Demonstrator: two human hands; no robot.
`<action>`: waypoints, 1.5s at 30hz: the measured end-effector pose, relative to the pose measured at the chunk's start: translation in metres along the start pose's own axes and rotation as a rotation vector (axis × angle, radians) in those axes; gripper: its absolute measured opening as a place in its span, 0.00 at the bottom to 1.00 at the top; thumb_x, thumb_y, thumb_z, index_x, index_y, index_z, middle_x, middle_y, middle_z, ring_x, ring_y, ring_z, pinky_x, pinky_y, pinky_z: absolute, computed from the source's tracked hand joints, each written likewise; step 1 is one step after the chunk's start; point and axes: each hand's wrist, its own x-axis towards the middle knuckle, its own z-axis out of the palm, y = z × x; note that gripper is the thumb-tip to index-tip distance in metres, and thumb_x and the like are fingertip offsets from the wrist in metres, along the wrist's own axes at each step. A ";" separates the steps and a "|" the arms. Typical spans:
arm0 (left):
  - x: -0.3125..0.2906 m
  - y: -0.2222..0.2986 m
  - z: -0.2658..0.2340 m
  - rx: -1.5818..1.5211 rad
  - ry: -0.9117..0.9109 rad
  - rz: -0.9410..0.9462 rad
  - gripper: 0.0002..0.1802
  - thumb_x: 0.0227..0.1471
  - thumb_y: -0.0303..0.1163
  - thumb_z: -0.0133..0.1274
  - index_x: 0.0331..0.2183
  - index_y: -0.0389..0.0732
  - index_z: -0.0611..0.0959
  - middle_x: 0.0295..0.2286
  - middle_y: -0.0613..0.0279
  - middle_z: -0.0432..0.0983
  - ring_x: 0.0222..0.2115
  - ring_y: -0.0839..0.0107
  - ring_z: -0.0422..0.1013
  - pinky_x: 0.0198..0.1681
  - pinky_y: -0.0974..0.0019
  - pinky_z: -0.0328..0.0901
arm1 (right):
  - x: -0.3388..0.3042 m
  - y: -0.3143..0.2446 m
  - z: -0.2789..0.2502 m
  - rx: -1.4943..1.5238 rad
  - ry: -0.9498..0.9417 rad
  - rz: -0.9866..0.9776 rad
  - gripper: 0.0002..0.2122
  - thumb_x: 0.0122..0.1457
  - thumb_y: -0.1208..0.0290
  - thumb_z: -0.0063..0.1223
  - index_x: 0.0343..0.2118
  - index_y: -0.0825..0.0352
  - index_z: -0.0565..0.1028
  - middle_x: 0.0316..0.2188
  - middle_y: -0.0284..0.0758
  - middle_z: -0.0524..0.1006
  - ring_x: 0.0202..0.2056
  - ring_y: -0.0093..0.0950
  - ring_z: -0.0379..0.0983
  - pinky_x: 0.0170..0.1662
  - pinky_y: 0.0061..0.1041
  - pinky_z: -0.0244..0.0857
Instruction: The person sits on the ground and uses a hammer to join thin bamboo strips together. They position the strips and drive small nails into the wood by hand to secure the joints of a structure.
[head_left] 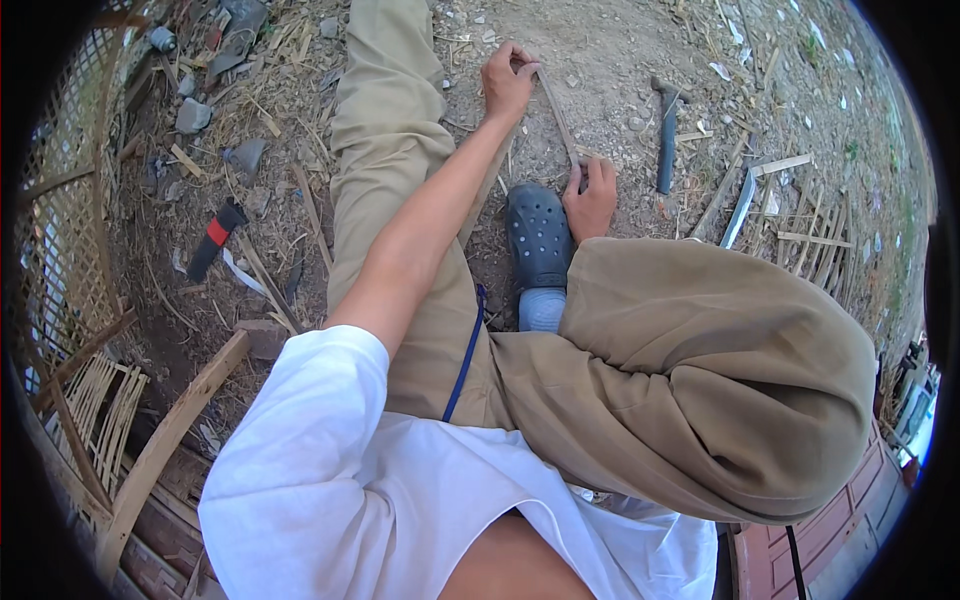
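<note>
A thin, narrow wooden strip (557,112) runs between my hands just above the ground. My left hand (508,82) pinches its far end between thumb and fingers. At the near end, my right hand (592,198) has thumb and fingertips closed on the strip, beside the toe of a dark perforated clog (538,232). My right forearm is hidden behind the bent, trousered knee. To the right of the strip lies a hammer (667,140) with a dark handle, its head pointing away from me.
A blade with a wooden handle (742,205) and a slatted stick piece (820,240) lie at right. At left are a black object with a red band (217,236), stones (193,116), a curved wooden beam (172,440) and a lattice panel (65,170).
</note>
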 end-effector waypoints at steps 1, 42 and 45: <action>0.002 -0.003 -0.001 0.072 0.009 0.025 0.11 0.49 0.15 0.64 0.31 0.35 0.77 0.30 0.58 0.84 0.31 0.71 0.81 0.37 0.67 0.74 | 0.001 -0.002 0.001 -0.004 0.010 -0.011 0.05 0.58 0.78 0.59 0.37 0.68 0.76 0.37 0.42 0.73 0.38 0.45 0.73 0.40 0.42 0.69; -0.007 0.009 0.001 0.208 -0.017 0.243 0.12 0.49 0.13 0.59 0.36 0.36 0.78 0.31 0.53 0.75 0.31 0.55 0.76 0.35 0.57 0.71 | 0.003 0.003 -0.009 0.043 -0.116 -0.099 0.06 0.60 0.80 0.58 0.39 0.69 0.76 0.39 0.43 0.71 0.42 0.45 0.71 0.43 0.42 0.68; -0.004 0.008 0.000 0.226 -0.004 0.280 0.11 0.49 0.14 0.60 0.35 0.36 0.79 0.32 0.53 0.76 0.31 0.55 0.76 0.35 0.58 0.71 | 0.007 0.001 -0.012 0.034 -0.140 -0.123 0.06 0.60 0.80 0.58 0.39 0.69 0.76 0.39 0.43 0.71 0.42 0.45 0.72 0.42 0.42 0.69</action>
